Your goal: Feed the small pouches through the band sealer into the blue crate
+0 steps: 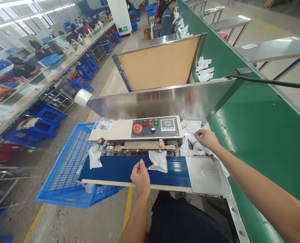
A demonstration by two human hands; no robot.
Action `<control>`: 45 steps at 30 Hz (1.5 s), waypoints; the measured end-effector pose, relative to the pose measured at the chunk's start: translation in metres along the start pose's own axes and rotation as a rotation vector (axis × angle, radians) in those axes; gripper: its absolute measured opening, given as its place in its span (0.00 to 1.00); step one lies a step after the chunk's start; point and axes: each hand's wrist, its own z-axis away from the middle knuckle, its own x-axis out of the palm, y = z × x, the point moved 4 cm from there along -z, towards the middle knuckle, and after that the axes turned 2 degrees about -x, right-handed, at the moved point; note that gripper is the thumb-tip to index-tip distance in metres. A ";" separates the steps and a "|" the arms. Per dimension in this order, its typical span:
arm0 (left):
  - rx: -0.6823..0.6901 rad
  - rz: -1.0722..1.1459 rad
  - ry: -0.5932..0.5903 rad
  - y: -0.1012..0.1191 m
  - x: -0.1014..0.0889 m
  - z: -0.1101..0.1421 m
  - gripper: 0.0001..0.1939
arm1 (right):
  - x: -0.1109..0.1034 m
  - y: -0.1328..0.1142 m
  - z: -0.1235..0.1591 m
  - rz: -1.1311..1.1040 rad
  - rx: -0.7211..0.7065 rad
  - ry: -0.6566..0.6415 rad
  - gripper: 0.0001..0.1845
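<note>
A sealing machine (119, 130) with a control panel and a blue belt (114, 170) stands in front of me. One clear plastic pouch (158, 160) lies on the belt under the sealing slot; another pouch (94, 158) hangs at the belt's left end. My left hand (140, 177) rests at the belt's near edge, fingers curled, just left of the middle pouch and holding nothing I can see. My right hand (206, 138) reaches into a pile of clear pouches (190, 131) at the machine's right, fingers pinched on one.
A blue plastic crate (64, 175) sits at the belt's left end. A steel feed plate (207, 173) with an arrow lies right of the belt. A green conveyor (253, 128) runs along the right. People work at benches on the left and far ahead.
</note>
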 end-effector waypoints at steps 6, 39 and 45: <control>0.125 0.004 -0.221 0.011 -0.011 0.032 0.31 | 0.044 -0.027 -0.029 0.053 0.048 -0.012 0.12; -0.432 0.049 -0.602 -0.005 0.105 0.049 0.13 | 0.014 -0.038 0.139 -0.949 0.420 -0.210 0.33; -0.147 -0.057 -0.721 -0.014 0.123 0.061 0.21 | 0.009 -0.036 0.148 -0.930 0.302 -0.369 0.31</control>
